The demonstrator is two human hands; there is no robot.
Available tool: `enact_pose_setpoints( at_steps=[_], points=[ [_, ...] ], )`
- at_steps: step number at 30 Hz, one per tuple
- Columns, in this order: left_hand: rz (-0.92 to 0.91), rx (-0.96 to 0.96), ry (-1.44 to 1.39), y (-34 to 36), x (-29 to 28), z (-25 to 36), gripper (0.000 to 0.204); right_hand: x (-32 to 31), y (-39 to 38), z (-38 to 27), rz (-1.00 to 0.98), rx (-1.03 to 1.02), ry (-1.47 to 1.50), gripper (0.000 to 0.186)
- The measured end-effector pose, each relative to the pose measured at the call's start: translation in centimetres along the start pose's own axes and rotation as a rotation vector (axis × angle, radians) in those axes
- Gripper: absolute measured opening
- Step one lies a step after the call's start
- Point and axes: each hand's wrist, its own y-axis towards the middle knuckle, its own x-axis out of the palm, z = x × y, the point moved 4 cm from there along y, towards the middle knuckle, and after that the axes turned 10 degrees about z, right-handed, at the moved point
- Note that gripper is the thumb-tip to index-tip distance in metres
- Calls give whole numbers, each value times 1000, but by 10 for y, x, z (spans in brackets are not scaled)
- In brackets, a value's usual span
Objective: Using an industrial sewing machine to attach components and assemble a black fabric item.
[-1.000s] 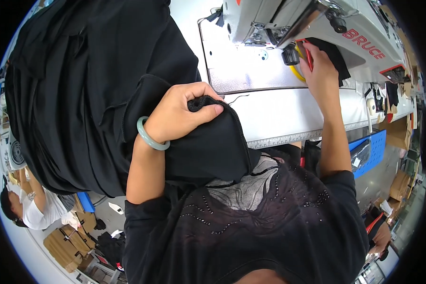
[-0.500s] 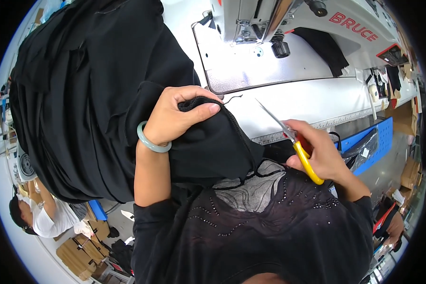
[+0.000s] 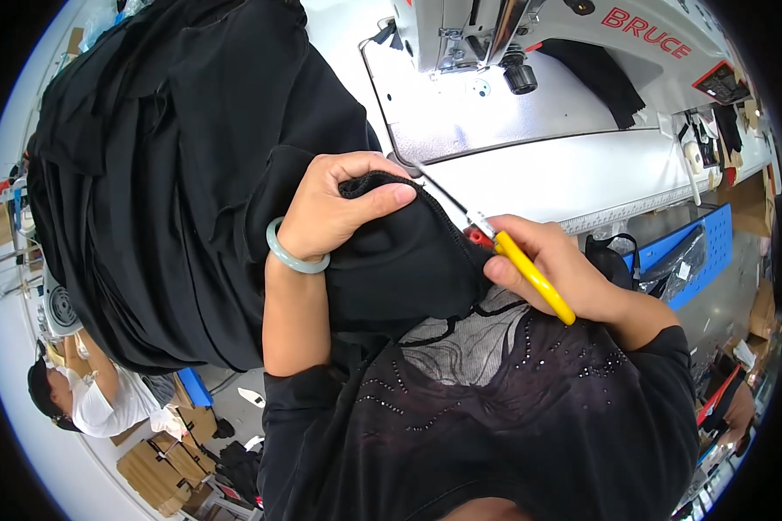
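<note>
Over at the far left a co-worker in a white shirt (image 3: 104, 399) is showing beyond the tabletop, and next a big black fabric heap (image 3: 174, 191) is covering the tabletop's left side. Here's the left hand (image 3: 347, 204), a pale green bracelet (image 3: 294, 261) circling its wrist, fingers closing narrow on the folded black cloth (image 3: 400, 278), which is hanging past the near edge of the tabletop (image 3: 539, 178) toward the wearer's lap. Now the scissors (image 3: 534, 276): their blades are slanting up toward the cloth's edge by the left thumb, though whether they're touching, I can't tell. The right hand (image 3: 560, 269) is wrapping its fingers around the yellow handle, just off the near edge. Behind, the white sewing machine (image 3: 556, 43) is standing toward the far edge, a black fabric strip (image 3: 595, 82) lying under its arm, and a blue tray (image 3: 712, 234) is sitting below the right end.
</note>
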Motion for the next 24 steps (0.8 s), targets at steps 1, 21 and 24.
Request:
enact_pose_setpoints(
  at_steps=[1, 21, 24],
  points=[
    [10, -20, 8, 0, 0, 0, 15, 1, 0, 1, 3, 14, 3, 39],
    [-18, -89, -3, -1, -1, -5, 16, -9, 11, -6, 207, -243, -424, 62],
    [-54, 13, 30, -1, 1, -3, 14, -18, 9, 0, 263, -152, -385, 54]
  ],
)
